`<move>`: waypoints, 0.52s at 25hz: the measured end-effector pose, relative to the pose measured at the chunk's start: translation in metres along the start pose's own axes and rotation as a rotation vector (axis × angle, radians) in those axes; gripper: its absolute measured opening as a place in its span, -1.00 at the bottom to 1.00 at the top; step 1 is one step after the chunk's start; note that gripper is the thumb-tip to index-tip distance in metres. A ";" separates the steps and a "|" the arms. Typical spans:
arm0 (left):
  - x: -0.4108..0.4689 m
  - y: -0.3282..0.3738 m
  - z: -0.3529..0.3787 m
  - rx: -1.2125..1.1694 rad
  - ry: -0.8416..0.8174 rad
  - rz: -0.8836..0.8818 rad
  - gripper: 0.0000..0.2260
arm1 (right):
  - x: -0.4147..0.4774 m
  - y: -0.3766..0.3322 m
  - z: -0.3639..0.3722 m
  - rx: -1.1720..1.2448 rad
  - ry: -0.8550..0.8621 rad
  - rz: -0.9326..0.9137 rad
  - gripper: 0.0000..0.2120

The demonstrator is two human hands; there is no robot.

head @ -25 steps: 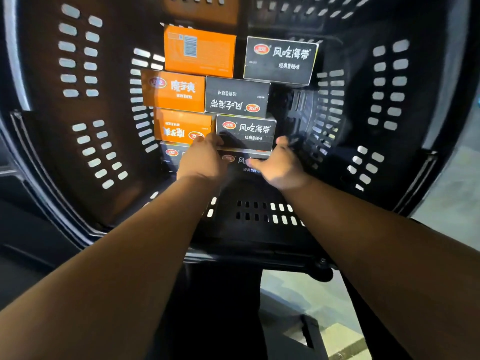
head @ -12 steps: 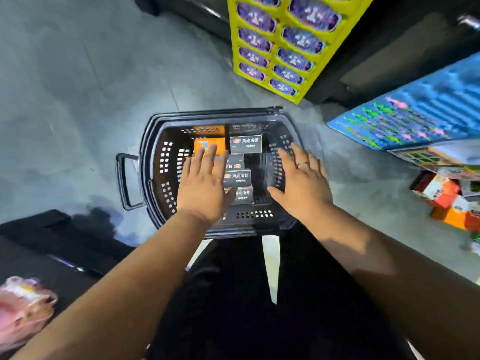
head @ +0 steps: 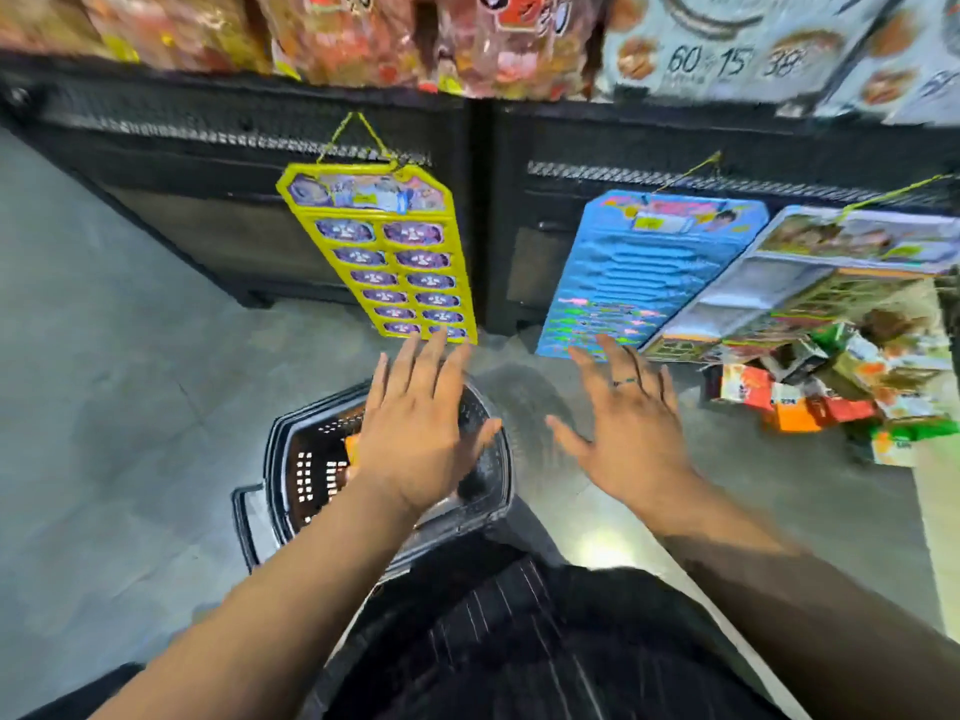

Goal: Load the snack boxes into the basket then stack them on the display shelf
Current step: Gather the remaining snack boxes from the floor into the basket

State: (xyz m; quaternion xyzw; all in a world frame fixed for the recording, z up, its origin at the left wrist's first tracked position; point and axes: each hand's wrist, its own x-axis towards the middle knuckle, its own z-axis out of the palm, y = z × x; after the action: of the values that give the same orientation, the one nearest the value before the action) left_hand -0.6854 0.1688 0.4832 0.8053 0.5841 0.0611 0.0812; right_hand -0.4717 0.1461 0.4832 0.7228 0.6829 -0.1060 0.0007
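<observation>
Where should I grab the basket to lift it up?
Take the loop handle sticking out of the basket's left end. It stands clear of the wall and leaves a gap, so reach from the left and above. The holed walls slope and probably give little hold. The left hand hovers open nearest it; its fingers could curl under the bar.

The only marks that can be read are the dark numbers 60, 15 and 38 on the pale printed pack (head: 727, 54), far beyond the fingers (head: 621, 363) of the right hand (head: 631, 433). The print on the yellow card (head: 384, 262), just past the left hand (head: 415, 439), is too blurred to read.
</observation>
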 end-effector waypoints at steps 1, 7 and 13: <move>0.003 0.023 -0.006 0.003 0.008 0.035 -0.29 | -0.011 0.020 -0.010 0.014 0.028 0.033 -0.24; 0.013 0.213 -0.018 0.035 0.002 0.278 -0.29 | -0.103 0.184 -0.065 0.086 0.144 0.265 -0.23; 0.024 0.377 -0.010 0.067 -0.037 0.524 -0.30 | -0.195 0.322 -0.101 0.172 0.171 0.500 -0.22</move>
State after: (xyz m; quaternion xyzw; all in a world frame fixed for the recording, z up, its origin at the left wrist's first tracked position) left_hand -0.3295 0.0773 0.5695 0.9323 0.3557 0.0459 0.0469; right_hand -0.1468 -0.0535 0.5658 0.8726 0.4694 -0.0988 -0.0924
